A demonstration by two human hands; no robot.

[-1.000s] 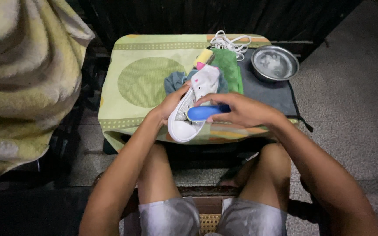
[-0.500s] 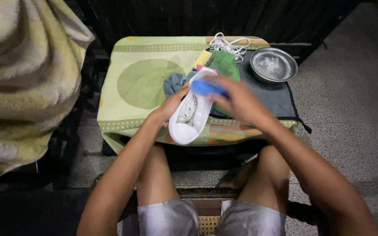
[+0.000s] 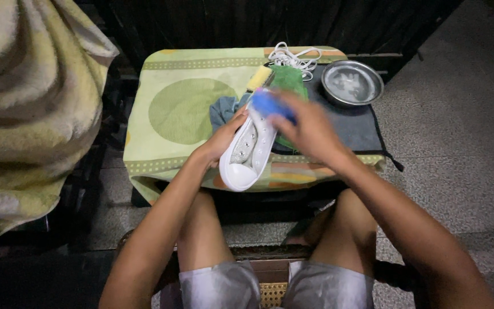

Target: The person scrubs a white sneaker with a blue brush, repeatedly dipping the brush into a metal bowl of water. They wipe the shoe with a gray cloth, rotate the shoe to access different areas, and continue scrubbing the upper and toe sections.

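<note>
My left hand (image 3: 224, 140) has its grip closed around the side of a white sneaker (image 3: 248, 150), fingers curled along its upper while the thumb side presses the edge, holding it tilted over the near edge of the worktop (image 3: 167, 86) with the rounded rubber toe cap pointing toward me. The shoe is laceless, its eyelet rows bare and the inside greyish. My right hand (image 3: 307, 129) is closed over a blue brush (image 3: 271, 104) at the heel end of the shoe, fingers wrapped tight on it (the hand is blurred, so I cannot tell just how the bristles meet the shoe). Just beyond the shoe lie a green cloth (image 3: 289, 83) and a grey-blue rag (image 3: 223, 109), with a small yellow sponge (image 3: 259, 77) beside the green one. A tangle of white laces (image 3: 293, 56) sits at the far edge. To the right, on a dark mat (image 3: 355, 126), stands a round metal bowl (image 3: 352, 82). The worktop wears a pale green cover printed with a big circle and a patterned border. A striped yellowish towel (image 3: 30, 103) hangs at my left.
</note>
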